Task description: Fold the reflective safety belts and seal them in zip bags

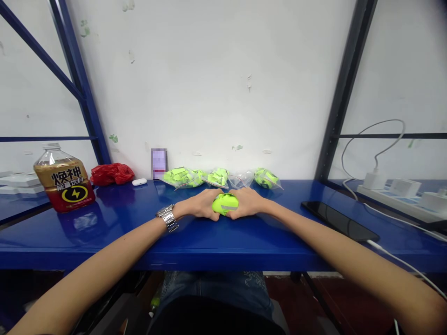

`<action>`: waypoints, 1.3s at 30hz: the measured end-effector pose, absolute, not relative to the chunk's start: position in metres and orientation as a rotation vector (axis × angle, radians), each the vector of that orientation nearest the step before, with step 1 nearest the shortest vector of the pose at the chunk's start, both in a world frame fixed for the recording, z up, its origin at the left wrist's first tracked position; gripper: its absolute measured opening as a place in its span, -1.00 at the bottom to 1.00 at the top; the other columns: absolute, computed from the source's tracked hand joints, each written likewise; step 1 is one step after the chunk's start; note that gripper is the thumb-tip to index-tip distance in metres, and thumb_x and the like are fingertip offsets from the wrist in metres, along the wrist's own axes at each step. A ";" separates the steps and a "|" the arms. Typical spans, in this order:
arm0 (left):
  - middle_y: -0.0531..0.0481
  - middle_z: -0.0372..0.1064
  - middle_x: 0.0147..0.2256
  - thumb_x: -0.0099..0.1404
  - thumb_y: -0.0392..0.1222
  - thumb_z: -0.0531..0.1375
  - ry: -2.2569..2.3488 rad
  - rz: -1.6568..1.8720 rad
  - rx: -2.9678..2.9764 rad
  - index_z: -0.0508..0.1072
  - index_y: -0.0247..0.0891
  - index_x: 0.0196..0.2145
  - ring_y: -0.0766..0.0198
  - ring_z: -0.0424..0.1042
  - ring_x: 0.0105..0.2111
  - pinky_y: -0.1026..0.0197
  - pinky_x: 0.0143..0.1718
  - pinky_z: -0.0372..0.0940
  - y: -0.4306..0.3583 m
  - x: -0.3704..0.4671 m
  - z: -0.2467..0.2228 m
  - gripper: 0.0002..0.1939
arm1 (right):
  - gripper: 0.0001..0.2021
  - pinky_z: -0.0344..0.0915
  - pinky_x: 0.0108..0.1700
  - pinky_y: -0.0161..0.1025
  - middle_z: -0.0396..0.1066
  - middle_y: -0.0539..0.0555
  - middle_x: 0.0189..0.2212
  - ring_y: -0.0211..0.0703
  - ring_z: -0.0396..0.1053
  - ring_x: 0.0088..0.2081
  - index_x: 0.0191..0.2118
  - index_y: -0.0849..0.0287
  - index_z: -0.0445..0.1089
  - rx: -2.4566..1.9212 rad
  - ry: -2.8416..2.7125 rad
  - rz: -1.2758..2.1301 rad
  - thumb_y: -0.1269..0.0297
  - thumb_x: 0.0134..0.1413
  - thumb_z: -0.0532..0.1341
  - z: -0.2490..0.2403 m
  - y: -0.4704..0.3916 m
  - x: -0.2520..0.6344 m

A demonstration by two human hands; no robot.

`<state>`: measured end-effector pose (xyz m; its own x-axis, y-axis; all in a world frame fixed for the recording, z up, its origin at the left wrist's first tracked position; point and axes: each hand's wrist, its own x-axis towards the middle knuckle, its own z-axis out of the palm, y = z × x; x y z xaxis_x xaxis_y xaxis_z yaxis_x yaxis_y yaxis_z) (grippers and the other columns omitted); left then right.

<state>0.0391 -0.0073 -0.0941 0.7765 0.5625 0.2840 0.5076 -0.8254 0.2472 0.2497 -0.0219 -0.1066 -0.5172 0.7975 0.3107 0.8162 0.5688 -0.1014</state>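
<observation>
Both hands meet around a bunched neon-yellow fabric piece with a silver-grey reflective stripe (225,204), just above the middle of the blue table. My left hand (205,203), with a metal watch on its wrist, is closed on the piece's left side. From the other side my right hand (247,202) grips it too. The fingers behind the fabric are partly hidden. Beyond the hands, clear plastic bags hold similar neon-yellow pieces: one bag (183,177) to the left, another bag (218,177) in the middle, and a third bag (267,178) to the right.
On the blue table (223,239), a large drink bottle (66,179) and a red plastic bag (111,174) stand left. A white case (139,182) lies near a blurred upright card (159,163). At right are a black phone (338,219) on a cable and a power strip (401,197).
</observation>
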 end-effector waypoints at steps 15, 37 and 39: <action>0.05 0.35 -0.31 -0.23 -0.35 0.20 0.679 1.252 2.068 0.36 -0.24 -0.08 0.40 0.23 -0.53 0.33 -0.55 0.14 -0.023 0.060 -0.093 -0.37 | -0.61 0.22 -0.35 -0.26 0.42 0.04 -0.41 -0.17 0.30 -0.38 -0.28 0.25 0.41 -0.981 -1.900 0.305 0.15 -0.31 0.34 -0.110 -0.027 0.245; 0.11 0.32 -0.47 -0.10 -0.19 0.35 0.521 1.673 1.147 0.40 -0.27 -0.20 0.39 0.33 -0.51 0.31 -0.44 0.28 -0.017 0.130 -0.080 -0.55 | -0.70 0.31 -0.30 -0.16 0.41 0.09 -0.38 -0.05 0.34 -0.33 -0.31 0.17 0.30 -1.153 -1.427 0.375 0.08 -0.16 0.22 -0.113 -0.030 0.217; 0.12 0.32 -0.48 -0.10 -0.27 0.30 0.583 1.726 1.165 0.42 -0.28 -0.26 0.40 0.32 -0.53 0.32 -0.47 0.26 -0.010 0.128 -0.083 -0.63 | -0.69 0.32 -0.26 -0.14 0.42 0.10 -0.33 -0.02 0.35 -0.27 -0.27 0.17 0.30 -1.165 -1.486 0.423 0.08 -0.13 0.21 -0.112 -0.030 0.217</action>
